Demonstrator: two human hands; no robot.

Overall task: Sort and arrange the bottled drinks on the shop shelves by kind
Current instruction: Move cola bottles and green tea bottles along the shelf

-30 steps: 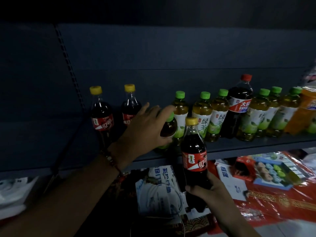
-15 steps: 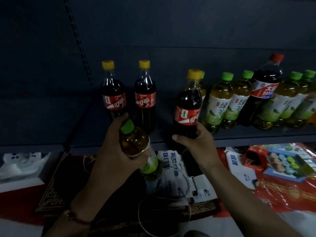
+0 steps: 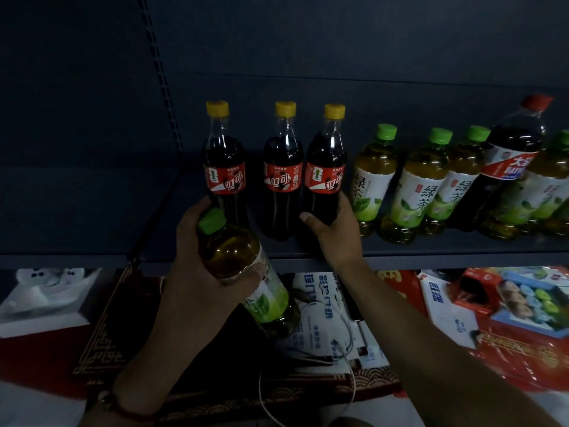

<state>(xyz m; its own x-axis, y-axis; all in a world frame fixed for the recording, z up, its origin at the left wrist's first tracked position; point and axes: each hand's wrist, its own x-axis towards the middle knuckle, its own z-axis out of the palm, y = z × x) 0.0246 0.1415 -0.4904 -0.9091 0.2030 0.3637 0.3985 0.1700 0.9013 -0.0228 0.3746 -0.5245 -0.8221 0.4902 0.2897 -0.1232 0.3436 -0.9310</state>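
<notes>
Head view: right hand (image 3: 334, 232) grips third cola (image 3: 323, 177) on shelf (image 3: 431, 252), closing the cola row. Left hand (image 3: 200, 272) clamps tea bottle (image 3: 246, 272), tilted below shelf; next, probably stand it among green teas (image 3: 412, 186).

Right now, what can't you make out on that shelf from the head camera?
- Right end of the tea row: cut off by the frame edge, so no count.
- Base of the right cola: hidden by the right hand.
- Base of the left cola: hidden by the left hand and its tea bottle.
- Red-capped bottle: label cut by a tea bottle in front.
- Small label print: too dim.
</notes>
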